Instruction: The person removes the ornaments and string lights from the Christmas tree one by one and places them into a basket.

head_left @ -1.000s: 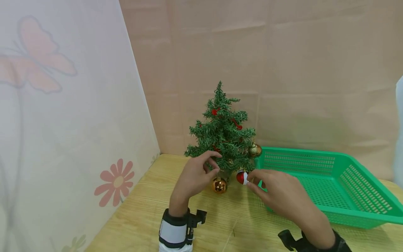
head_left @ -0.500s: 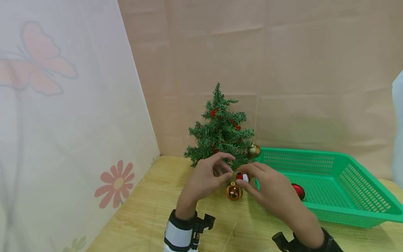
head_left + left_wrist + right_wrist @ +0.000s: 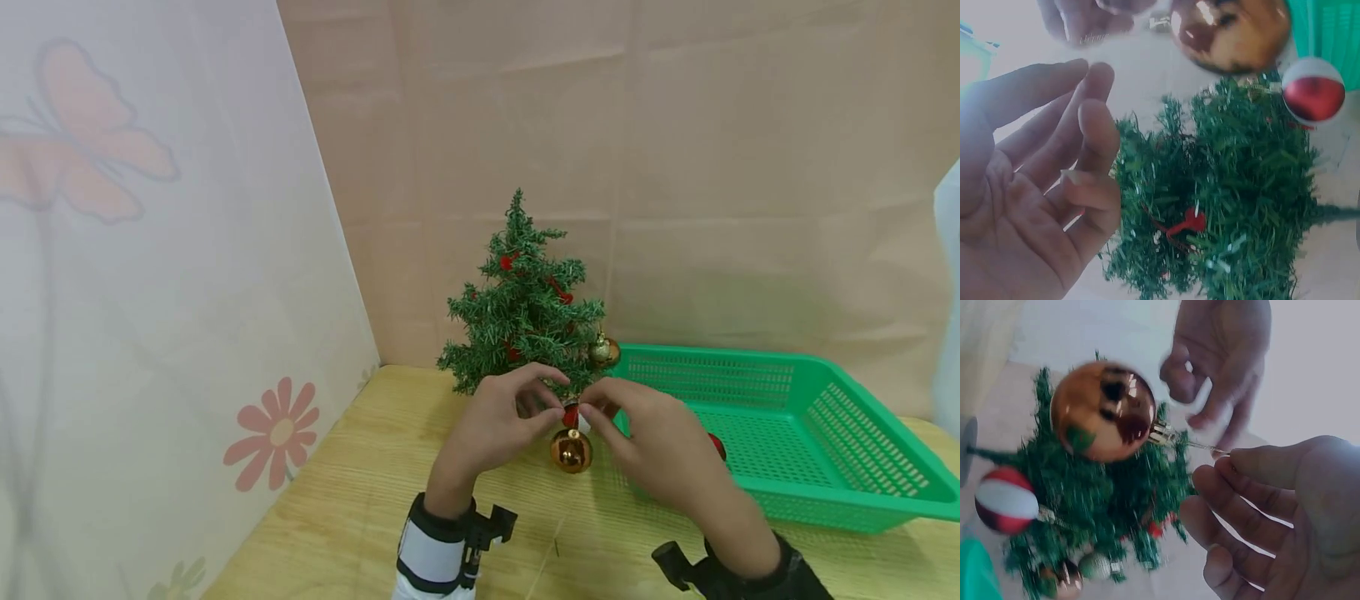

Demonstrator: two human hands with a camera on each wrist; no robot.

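Observation:
A shiny gold Christmas ball [image 3: 572,451] hangs by a thin thread below my hands, in front of the small green Christmas tree [image 3: 517,308]. My right hand [image 3: 660,433] pinches that thread between thumb and forefinger, clearest in the right wrist view. Close by on the left, my left hand [image 3: 498,417] has its fingers loosely bent; nothing shows between them in the left wrist view [image 3: 1041,169]. A red-and-white ball [image 3: 1007,500] hangs low on the tree, partly hidden behind the gold ball's thread in the head view.
A green plastic basket [image 3: 825,500] stands right of the tree, with a red ball [image 3: 717,446] in it, mostly behind my right hand. More gold balls [image 3: 604,351] hang on the tree's right side. A patterned wall [image 3: 187,292] borders the wooden table [image 3: 322,517] at left.
The gold ball, earlier hanging under my left hand, has moved right and now hangs from my right hand. My right hand has left the red-and-white ball.

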